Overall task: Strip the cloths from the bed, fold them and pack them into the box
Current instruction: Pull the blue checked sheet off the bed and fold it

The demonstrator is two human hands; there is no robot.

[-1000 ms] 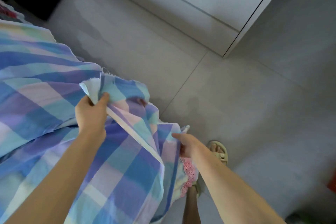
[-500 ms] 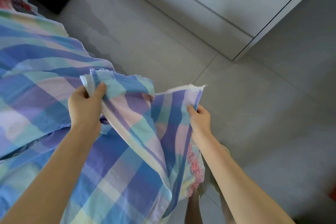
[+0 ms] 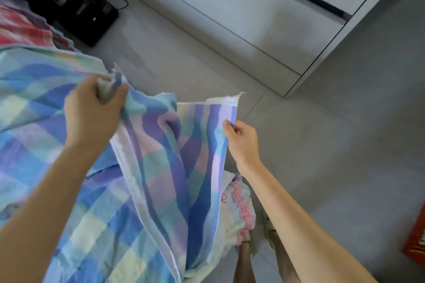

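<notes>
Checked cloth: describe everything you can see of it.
The checked cloth is a thin woven sheet in blue, purple, teal, pink and pale yellow checks, with a white edge strip and frayed white threads at its raised corner. Most of it lies rumpled at left; the near end is held up and hangs in folds. The left hand grips a bunched edge, the right hand pinches the other edge below the frayed corner, a slack span between them.

Soft daylight, mild motion blur, wide-angle edge distortion.
</notes>
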